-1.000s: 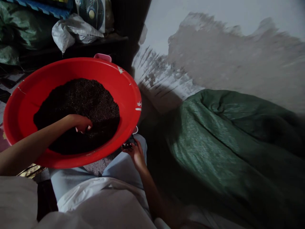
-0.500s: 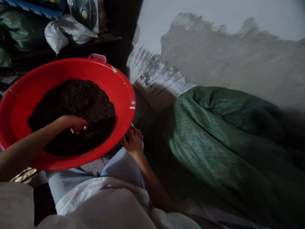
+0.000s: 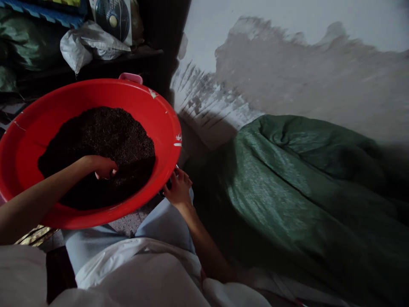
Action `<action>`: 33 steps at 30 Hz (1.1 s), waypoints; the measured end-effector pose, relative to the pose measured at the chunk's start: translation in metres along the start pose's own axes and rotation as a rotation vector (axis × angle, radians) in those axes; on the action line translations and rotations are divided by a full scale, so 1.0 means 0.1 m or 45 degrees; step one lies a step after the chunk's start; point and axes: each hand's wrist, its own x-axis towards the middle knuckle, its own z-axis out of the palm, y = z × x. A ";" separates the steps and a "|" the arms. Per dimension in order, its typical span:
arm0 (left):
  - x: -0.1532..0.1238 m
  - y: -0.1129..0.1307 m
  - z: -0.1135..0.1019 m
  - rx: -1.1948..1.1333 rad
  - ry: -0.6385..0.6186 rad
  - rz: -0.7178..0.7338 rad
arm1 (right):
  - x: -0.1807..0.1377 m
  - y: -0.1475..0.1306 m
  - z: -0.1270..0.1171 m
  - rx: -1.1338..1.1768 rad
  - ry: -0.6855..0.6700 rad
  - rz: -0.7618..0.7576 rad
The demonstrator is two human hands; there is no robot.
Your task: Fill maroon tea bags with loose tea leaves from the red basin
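A wide red basin (image 3: 161,111) stands in front of me, white scuffs on its rim. Dark, fine, grainy material (image 3: 108,128) fills its bottom; what it is I cannot make out. My left hand (image 3: 104,166) reaches over the near rim and rests on this material with curled fingers, their tips partly hidden. Just outside the basin's right rim, above my knee, my right hand (image 3: 179,187) has its fingers bent round something dark with a shiny edge, mostly hidden by hand and rim.
A big green woven sack (image 3: 271,170) bulges at the right against the stained wall (image 3: 303,81). Behind the basin are a white sack (image 3: 76,47), a box with a fan picture (image 3: 113,19) and green sacks (image 3: 28,38). A pink handle (image 3: 131,77) shows behind the far rim.
Both hands and the basin stay almost exactly where they were. Only a very slight shift of the whole view shows.
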 end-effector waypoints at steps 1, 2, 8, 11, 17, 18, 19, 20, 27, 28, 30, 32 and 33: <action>-0.01 0.01 0.00 -0.011 0.004 -0.007 | -0.01 0.00 0.01 0.004 0.001 -0.001; -0.02 0.02 0.00 -0.018 0.006 -0.011 | -0.02 -0.01 0.01 0.009 0.004 -0.002; -0.03 0.04 -0.01 -0.031 -0.014 -0.031 | -0.13 -0.06 0.07 0.024 0.055 0.031; -0.01 0.03 -0.01 -0.014 -0.017 -0.024 | -0.14 -0.14 0.07 -0.041 0.025 0.110; 0.00 0.02 0.00 -0.022 0.011 -0.004 | 0.01 -0.44 -0.05 -0.224 -0.114 0.320; -0.01 0.02 0.00 -0.020 0.019 0.003 | 0.04 -0.48 -0.07 -0.232 -0.133 0.329; -0.02 0.03 0.00 -0.020 0.023 0.006 | 0.06 -0.52 -0.09 -0.236 -0.147 0.335; -0.03 0.03 -0.01 -0.022 0.022 0.006 | 0.08 -0.54 -0.10 -0.237 -0.155 0.340; -0.06 0.07 -0.02 0.023 0.014 0.027 | 0.12 -0.56 -0.12 -0.223 -0.141 0.360; -0.06 0.06 -0.02 0.021 0.017 0.031 | 0.12 -0.55 -0.12 -0.220 -0.147 0.361; -0.06 0.06 -0.02 0.010 0.022 0.035 | 0.12 -0.54 -0.13 -0.213 -0.154 0.356; -0.06 0.06 -0.02 0.006 0.032 0.035 | 0.11 -0.53 -0.12 -0.202 -0.148 0.343; -0.06 0.06 -0.02 0.008 0.035 0.036 | 0.11 -0.52 -0.11 -0.197 -0.144 0.337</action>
